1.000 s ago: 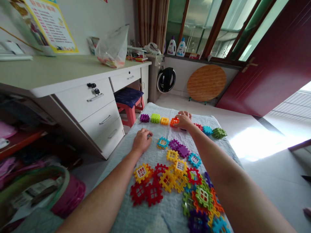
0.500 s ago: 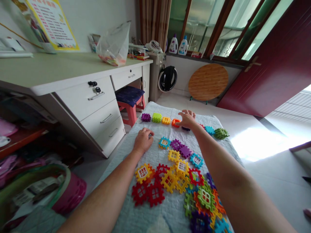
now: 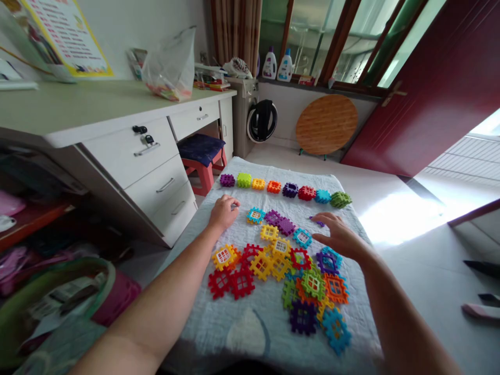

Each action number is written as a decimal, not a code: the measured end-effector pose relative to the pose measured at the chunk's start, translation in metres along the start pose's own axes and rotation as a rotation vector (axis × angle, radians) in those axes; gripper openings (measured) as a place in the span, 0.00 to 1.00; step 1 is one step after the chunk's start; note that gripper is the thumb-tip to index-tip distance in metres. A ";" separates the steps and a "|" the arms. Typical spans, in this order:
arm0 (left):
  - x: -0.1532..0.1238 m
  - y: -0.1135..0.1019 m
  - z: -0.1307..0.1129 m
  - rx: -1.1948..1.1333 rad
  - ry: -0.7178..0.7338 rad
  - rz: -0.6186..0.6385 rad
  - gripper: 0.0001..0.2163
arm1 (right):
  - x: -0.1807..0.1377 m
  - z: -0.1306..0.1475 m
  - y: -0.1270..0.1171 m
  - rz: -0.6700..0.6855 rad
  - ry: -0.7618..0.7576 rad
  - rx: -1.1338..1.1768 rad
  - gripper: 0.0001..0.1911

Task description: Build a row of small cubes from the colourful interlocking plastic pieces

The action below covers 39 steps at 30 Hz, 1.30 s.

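Observation:
My left hand rests on the cloth at the left, fingers curled inward; whatever may be inside them is hidden. It is nearest to a blue-rimmed interlocking plastic piece with a white window. My right hand is open over the right side, thumb and fingers apart, holding nothing I can see. A dark purple piece lies by its fingertips, partly covered. Between the hands are purple plastic pieces and another blue window piece. Beyond them, small block cubes form a row, including a red cube and a dark purple cube.
A light blue cloth covers the low table. Nearer me lie loose red pieces, yellow pieces and a mixed pile with green pieces. A desk and a pink stool stand left.
My right hand has drawn back from the row of cubes towards me and to the right, uncovering the dark purple and red cubes. My left hand stays curled on the cloth. The view has shifted slightly.

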<state>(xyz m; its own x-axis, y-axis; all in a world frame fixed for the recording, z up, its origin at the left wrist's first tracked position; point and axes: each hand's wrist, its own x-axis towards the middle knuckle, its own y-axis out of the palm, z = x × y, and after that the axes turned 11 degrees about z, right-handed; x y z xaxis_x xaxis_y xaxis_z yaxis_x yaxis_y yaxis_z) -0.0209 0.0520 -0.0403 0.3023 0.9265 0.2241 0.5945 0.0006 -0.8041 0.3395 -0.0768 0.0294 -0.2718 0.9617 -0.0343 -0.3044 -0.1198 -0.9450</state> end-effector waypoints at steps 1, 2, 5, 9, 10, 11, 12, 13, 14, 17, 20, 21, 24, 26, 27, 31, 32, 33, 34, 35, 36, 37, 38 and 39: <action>0.000 0.000 0.000 0.000 -0.001 0.000 0.08 | -0.008 0.001 0.002 0.002 0.002 0.010 0.21; 0.000 0.000 0.000 0.001 -0.004 -0.001 0.08 | -0.014 0.004 0.004 -0.003 0.004 0.018 0.20; -0.001 0.000 -0.001 0.005 -0.018 0.005 0.08 | -0.013 0.016 0.013 -0.053 0.000 0.044 0.17; -0.001 -0.001 -0.002 0.016 -0.027 0.015 0.09 | 0.005 0.040 0.031 -0.083 -0.040 0.039 0.19; -0.001 -0.001 -0.003 0.020 -0.027 0.014 0.09 | 0.009 0.046 0.036 -0.065 -0.053 0.009 0.20; -0.001 -0.001 -0.002 0.026 -0.027 0.012 0.09 | 0.012 0.052 0.040 -0.041 -0.060 -0.026 0.20; -0.001 -0.001 -0.002 0.031 -0.028 0.010 0.09 | 0.015 0.056 0.044 -0.013 -0.060 -0.059 0.21; -0.001 -0.001 -0.002 0.037 -0.027 0.008 0.09 | 0.016 0.059 0.046 0.012 -0.056 -0.083 0.21; -0.001 -0.001 -0.002 0.040 -0.025 0.007 0.09 | 0.018 0.061 0.048 0.030 -0.051 -0.094 0.21; 0.000 -0.001 -0.001 0.035 -0.010 0.007 0.09 | 0.018 0.060 0.049 0.029 -0.053 -0.068 0.19; 0.000 -0.001 -0.001 0.023 0.000 0.011 0.10 | 0.019 0.056 0.047 -0.025 -0.034 -0.030 0.13; 0.001 -0.001 -0.001 0.022 0.000 0.012 0.10 | 0.020 0.055 0.047 -0.045 -0.023 -0.025 0.12; 0.001 -0.001 0.000 0.017 0.001 0.011 0.10 | 0.023 0.056 0.050 -0.094 -0.002 -0.022 0.14; 0.001 -0.001 0.000 0.015 0.008 0.008 0.10 | 0.025 0.058 0.053 -0.112 0.001 -0.023 0.15; 0.001 -0.001 0.000 0.017 0.014 0.007 0.10 | 0.026 0.060 0.054 -0.117 0.001 -0.020 0.15; 0.001 -0.001 0.000 0.028 0.028 0.003 0.10 | 0.027 0.059 0.055 -0.161 0.021 0.007 0.13; 0.000 -0.002 0.000 0.031 0.028 0.003 0.10 | 0.026 0.057 0.055 -0.170 0.030 0.029 0.13; 0.000 -0.002 0.000 0.033 0.027 0.003 0.10 | 0.026 0.055 0.054 -0.176 0.036 0.063 0.13; 0.000 -0.002 0.000 0.035 0.024 0.003 0.10 | 0.025 0.053 0.053 -0.177 0.034 0.106 0.14; 0.000 -0.002 -0.001 0.037 0.021 0.003 0.10 | 0.024 0.050 0.051 -0.172 0.024 0.155 0.14; 0.000 -0.002 -0.001 0.037 0.017 0.004 0.10 | 0.023 0.048 0.049 -0.165 0.011 0.209 0.14; 0.000 -0.002 -0.001 0.037 0.013 0.005 0.10 | 0.022 0.047 0.047 -0.158 -0.001 0.262 0.15; 0.000 -0.002 -0.001 0.036 0.008 0.007 0.10 | 0.020 0.046 0.045 -0.152 -0.006 0.309 0.15; 0.000 -0.003 -0.002 0.036 0.005 0.009 0.10 | 0.019 0.045 0.042 -0.148 -0.003 0.345 0.16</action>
<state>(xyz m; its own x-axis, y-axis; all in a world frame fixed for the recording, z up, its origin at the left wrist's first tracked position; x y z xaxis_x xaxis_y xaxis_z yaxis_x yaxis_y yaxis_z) -0.0211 0.0515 -0.0374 0.3113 0.9246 0.2196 0.5646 0.0059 -0.8253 0.2802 -0.0744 0.0038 -0.2046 0.9741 0.0958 -0.6305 -0.0563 -0.7742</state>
